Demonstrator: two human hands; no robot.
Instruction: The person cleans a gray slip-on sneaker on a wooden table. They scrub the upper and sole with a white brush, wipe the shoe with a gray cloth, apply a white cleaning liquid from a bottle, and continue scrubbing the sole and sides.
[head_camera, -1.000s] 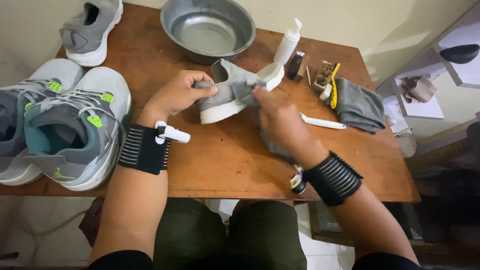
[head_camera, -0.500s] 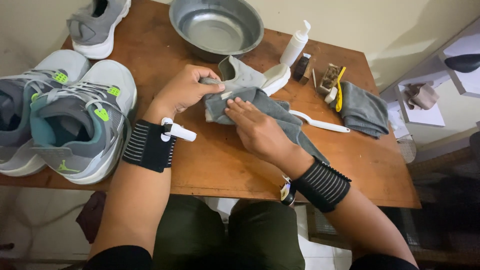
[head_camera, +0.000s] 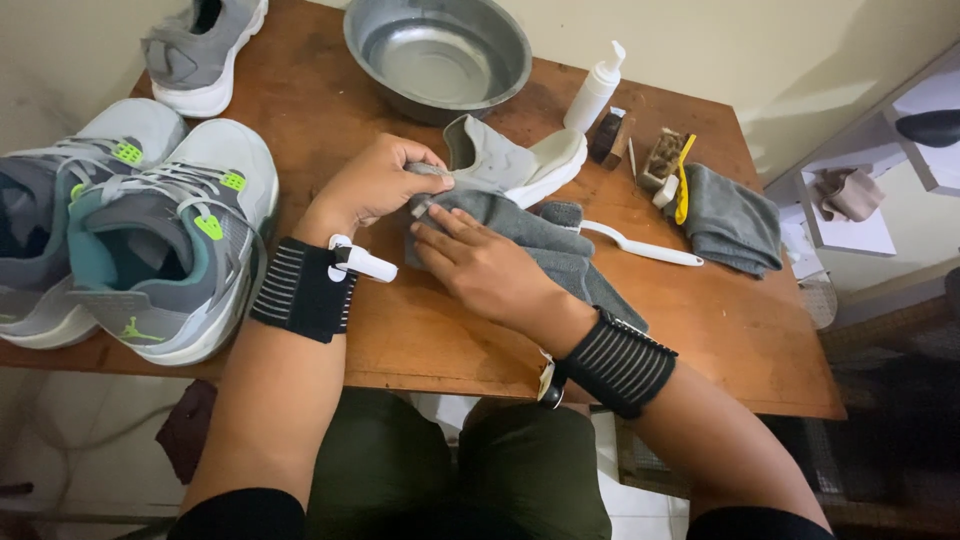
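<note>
- Your left hand (head_camera: 375, 185) is curled around the heel end of a small grey shoe (head_camera: 505, 165) with a white sole, fingers bent together and thumb pinching the heel collar.
- That shoe lies near the middle of the wooden table (head_camera: 440, 330), its toe pointing away to the right, just in front of a metal basin (head_camera: 438, 55).
- Your right hand (head_camera: 485, 265) lies flat on a grey cloth (head_camera: 560, 255), fingers stretched out and held close together, their tips pressing the cloth against the shoe's side next to your left hand.
- The cloth is bunched under the shoe and trails back toward the table's near edge beside your right wrist.
- Each wrist wears a black ribbed band; the left band carries a small white clip.
- A white-handled brush (head_camera: 640, 245) lies just right of the cloth, touching or nearly touching it; you cannot tell which.
- Farther right rest a folded grey towel (head_camera: 730, 220), a yellow-handled brush (head_camera: 682, 180) and a wooden brush (head_camera: 662, 155), close together.
- A white pump bottle (head_camera: 597, 90) stands upright beside the basin, with a small dark object (head_camera: 607, 135) next to it.
- On the left side of the table sit two grey sneakers with green accents (head_camera: 150, 235), side by side, overhanging the edge.
- Another grey shoe (head_camera: 200, 50) rests at the far left corner.
</note>
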